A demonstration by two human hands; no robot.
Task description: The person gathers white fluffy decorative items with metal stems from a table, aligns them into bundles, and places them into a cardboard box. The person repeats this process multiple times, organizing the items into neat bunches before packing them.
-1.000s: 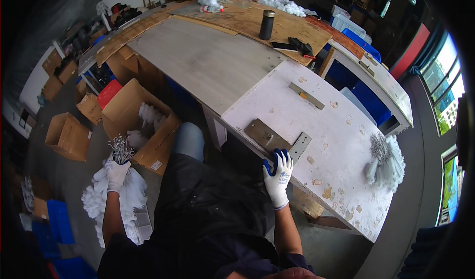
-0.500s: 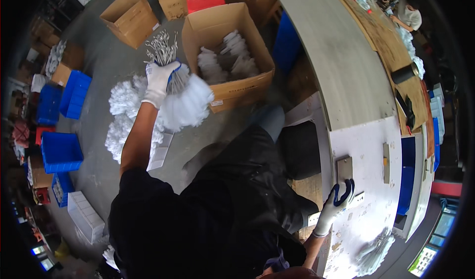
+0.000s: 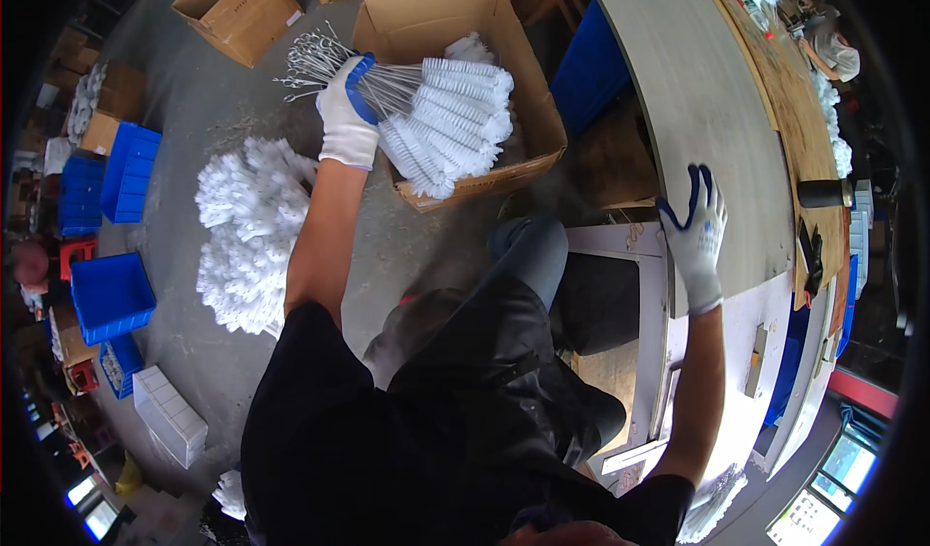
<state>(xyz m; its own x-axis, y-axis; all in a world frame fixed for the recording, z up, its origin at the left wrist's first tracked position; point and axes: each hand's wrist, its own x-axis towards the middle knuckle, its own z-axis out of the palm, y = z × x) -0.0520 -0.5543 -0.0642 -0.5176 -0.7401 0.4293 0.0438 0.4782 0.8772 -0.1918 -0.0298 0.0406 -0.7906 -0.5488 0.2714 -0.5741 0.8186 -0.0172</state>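
White brushes (image 3: 450, 120), a whole bunch of them, sit in the worker's left hand (image 3: 349, 110), which is wrapped tight around their thin wire handles. Looped wire ends fan out to the left, while the bristle heads spread to the right, over the near part of an open cardboard box (image 3: 436, 18); from here I can't tell whether they touch its rim. More bristly white pieces show inside, partly hidden behind the bunch. Over on the other side, the right hand (image 3: 699, 226) is free, fingers splayed above the grey tabletop (image 3: 712, 71) near its edge; whether it touches the surface I can't make out. Both hands wear white gloves with blue palms. A big heap of white brushes (image 3: 247, 241) lies on the floor (image 3: 262, 372), beside the left forearm.
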